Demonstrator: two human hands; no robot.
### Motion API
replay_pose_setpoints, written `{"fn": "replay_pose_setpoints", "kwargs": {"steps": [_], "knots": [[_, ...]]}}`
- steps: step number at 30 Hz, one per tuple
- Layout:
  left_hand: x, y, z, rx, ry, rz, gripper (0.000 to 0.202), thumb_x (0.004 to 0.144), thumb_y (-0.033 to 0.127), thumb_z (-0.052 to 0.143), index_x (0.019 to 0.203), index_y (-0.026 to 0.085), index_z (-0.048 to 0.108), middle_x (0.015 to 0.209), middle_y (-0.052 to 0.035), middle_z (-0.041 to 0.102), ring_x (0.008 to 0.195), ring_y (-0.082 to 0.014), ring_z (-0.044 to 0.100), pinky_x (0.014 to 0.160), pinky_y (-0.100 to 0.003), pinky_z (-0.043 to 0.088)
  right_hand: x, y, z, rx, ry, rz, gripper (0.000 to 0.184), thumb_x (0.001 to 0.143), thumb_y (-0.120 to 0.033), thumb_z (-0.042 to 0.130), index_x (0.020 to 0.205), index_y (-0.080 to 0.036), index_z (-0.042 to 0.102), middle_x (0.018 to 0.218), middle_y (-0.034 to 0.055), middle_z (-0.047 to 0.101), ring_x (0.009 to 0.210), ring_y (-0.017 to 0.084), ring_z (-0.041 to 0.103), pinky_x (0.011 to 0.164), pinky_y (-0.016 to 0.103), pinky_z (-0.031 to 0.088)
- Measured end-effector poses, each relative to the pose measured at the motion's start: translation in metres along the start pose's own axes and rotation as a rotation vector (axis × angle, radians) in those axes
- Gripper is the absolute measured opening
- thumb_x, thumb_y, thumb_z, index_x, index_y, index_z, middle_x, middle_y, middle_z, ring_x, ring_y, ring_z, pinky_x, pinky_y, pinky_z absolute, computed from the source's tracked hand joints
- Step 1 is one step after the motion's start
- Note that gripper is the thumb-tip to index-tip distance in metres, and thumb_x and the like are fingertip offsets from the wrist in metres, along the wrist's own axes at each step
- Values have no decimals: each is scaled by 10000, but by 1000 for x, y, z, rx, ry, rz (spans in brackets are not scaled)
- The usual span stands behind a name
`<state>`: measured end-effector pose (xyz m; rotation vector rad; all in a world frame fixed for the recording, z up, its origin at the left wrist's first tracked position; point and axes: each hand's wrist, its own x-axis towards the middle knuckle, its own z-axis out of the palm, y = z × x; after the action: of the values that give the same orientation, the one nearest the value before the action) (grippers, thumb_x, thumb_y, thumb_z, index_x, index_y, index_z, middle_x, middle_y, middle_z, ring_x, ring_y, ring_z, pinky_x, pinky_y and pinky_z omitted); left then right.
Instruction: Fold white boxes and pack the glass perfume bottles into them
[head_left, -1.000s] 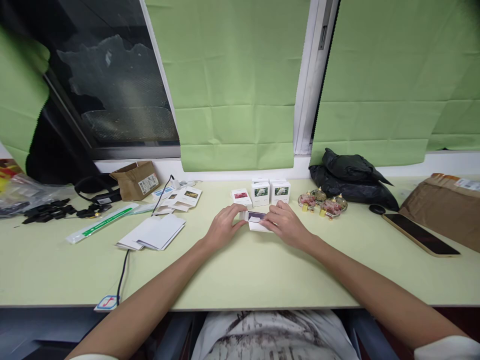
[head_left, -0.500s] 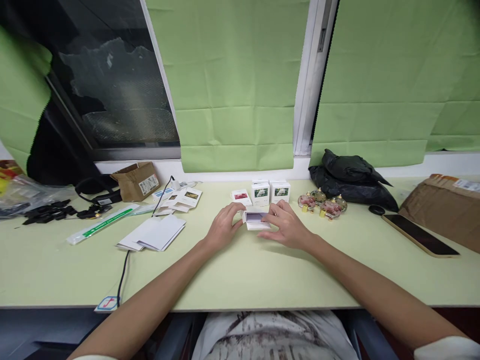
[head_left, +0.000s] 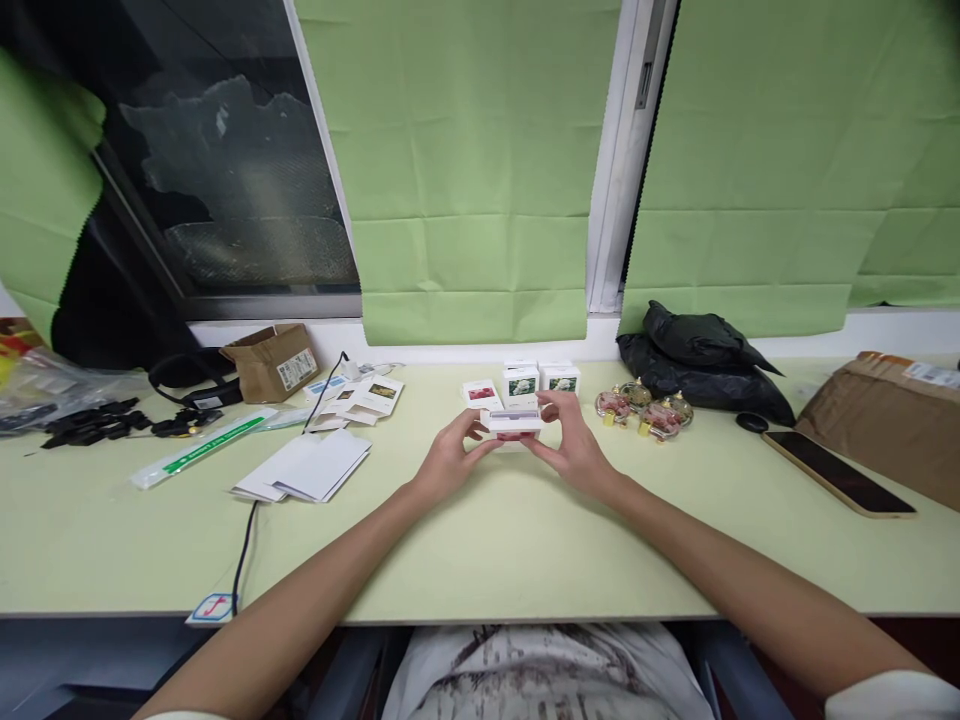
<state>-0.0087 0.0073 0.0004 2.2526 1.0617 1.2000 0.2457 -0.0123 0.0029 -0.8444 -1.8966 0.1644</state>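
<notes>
My left hand [head_left: 450,458] and my right hand [head_left: 571,446] both grip a small white box [head_left: 512,423], raised a little above the pale green table [head_left: 480,540]. My fingers pinch it from either end. The box's near side shows a reddish picture. Just behind it stand three small white boxes: one with a red picture [head_left: 481,393] and two with white-flower pictures [head_left: 522,383] [head_left: 561,379]. To the right of these sit several round glass ornaments [head_left: 645,408] with pink contents.
A stack of white flat cards [head_left: 307,466] and printed cards [head_left: 360,394] lie at left, crossed by a black cable [head_left: 247,540]. A small cardboard box [head_left: 271,360], black plastic bags [head_left: 701,360], a phone [head_left: 836,470] and a brown parcel [head_left: 892,410] ring the table.
The small white box lay flat on the table under my fingers; both hands have since lifted it and turned it so its edge faces me.
</notes>
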Motion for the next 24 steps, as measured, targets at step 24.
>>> {"fn": "replay_pose_setpoints", "kwargs": {"steps": [24], "knots": [[1,-41,-7,479,-261,-83,614,1096,525,362,1674,347,259,1708,-65,376,1603,-424,186,1215,-675,291,6,74,-5,32,153,379,546,994,-495,577,1465,-263,425,1373,135,649,1190,329,652,1022,533,532]]}}
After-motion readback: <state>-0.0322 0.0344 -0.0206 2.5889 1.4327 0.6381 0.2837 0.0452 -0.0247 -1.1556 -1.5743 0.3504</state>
